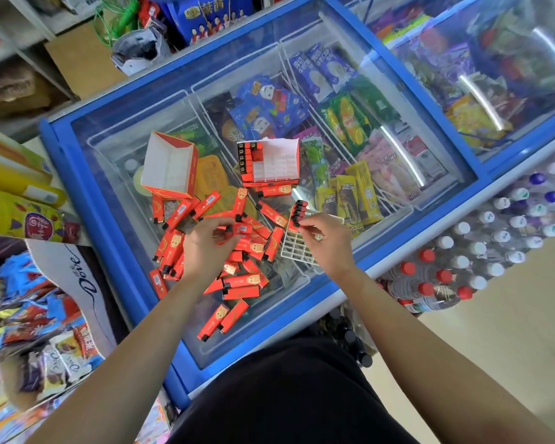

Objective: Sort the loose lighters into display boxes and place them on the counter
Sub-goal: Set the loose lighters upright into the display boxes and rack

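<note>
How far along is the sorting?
Early. Done: one display box holds a few lighters; the other box looks empty. In hand: right hand pinches a lighter in the grid insert; left hand grips one from the loose pile. Left: most of that pile.

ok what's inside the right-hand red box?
Display box: lighters fill its left column, a couple more beside them; remaining white grid cells look empty. Only black tops show; bodies hidden in the cells.

A blue-framed chest freezer with a sliding glass lid [109, 245] carries a scattered heap of loose red plastic lighters [241, 291], an empty tilted red-and-white cardboard display box [170, 165], a partly filled red display box [269, 161] beside it, and a white plastic grid insert [297, 248].
</note>
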The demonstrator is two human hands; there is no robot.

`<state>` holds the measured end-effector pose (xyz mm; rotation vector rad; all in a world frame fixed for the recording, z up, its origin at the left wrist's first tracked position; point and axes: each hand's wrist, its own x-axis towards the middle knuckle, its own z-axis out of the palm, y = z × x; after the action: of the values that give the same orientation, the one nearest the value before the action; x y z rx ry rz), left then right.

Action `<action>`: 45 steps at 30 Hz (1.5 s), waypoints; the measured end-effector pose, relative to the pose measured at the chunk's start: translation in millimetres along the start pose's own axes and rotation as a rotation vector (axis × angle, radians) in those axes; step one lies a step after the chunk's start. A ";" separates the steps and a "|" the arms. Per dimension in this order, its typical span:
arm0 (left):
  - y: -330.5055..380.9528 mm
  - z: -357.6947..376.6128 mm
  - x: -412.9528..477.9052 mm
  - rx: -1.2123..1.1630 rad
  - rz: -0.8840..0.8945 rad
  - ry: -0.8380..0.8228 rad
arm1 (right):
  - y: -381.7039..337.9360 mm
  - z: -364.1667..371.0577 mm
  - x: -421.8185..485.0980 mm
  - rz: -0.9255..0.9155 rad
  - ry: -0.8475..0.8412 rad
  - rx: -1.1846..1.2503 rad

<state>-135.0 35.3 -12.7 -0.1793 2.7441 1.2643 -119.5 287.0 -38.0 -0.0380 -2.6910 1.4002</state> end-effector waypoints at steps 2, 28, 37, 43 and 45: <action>0.2 0.1 0.0 -0.014 0.001 0.000 | 1.7 2.2 2.3 -0.063 -0.018 -0.053; 23.9 3.5 -29.5 -0.308 0.070 -0.132 | -55.6 21.7 -30.6 0.091 -0.239 0.179; -23.3 22.7 1.9 0.170 0.191 -0.107 | -28.9 -4.5 -30.2 0.331 -0.090 0.199; -30.0 35.0 6.0 0.387 0.263 -0.138 | -16.6 1.8 -32.7 0.413 0.014 0.226; -32.1 33.9 5.9 0.388 0.270 -0.151 | -12.0 6.4 -33.6 0.429 0.040 0.231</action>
<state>-134.0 40.0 -59.5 0.3167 2.8765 0.7255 -86.5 272.6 -34.6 -0.6488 -2.5663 1.7893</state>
